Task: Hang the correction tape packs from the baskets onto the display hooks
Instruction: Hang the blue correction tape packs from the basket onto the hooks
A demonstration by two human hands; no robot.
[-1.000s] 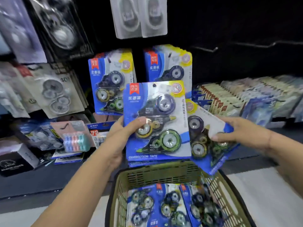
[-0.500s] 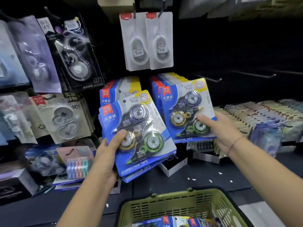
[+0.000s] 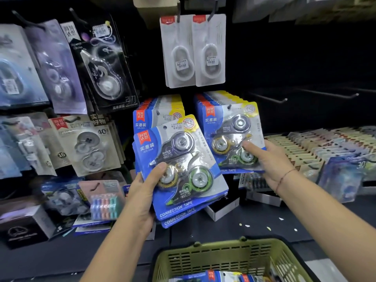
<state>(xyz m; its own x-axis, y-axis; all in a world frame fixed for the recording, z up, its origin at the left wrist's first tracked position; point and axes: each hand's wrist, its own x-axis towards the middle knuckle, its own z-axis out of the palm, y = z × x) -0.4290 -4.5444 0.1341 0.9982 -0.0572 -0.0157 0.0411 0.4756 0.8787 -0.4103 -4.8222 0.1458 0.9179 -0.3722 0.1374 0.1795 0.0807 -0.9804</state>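
left fingers point(image 3: 157, 172) grip stacked packs point(image 3: 176, 209), right fingers point(image 3: 251, 146) pinch another pack point(image 3: 230, 124)

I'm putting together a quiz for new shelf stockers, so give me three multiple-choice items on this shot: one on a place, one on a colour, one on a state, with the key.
1. Where is the pack that the right hand holds?
A. inside the basket
B. at the front of the right blue hanging row
C. flat on the shelf

2. What colour is the basket?
A. red
B. olive green
C. white

3. What is the left hand doing?
A. hanging empty
B. resting on the basket rim
C. gripping a tilted stack of packs

Key:
1 B: the pack stands upright right in front of the row of like packs.
2 B: the basket's slotted wall is olive green.
3 C: the thumb lies over the front pack, and a second pack's edge shows beneath it.
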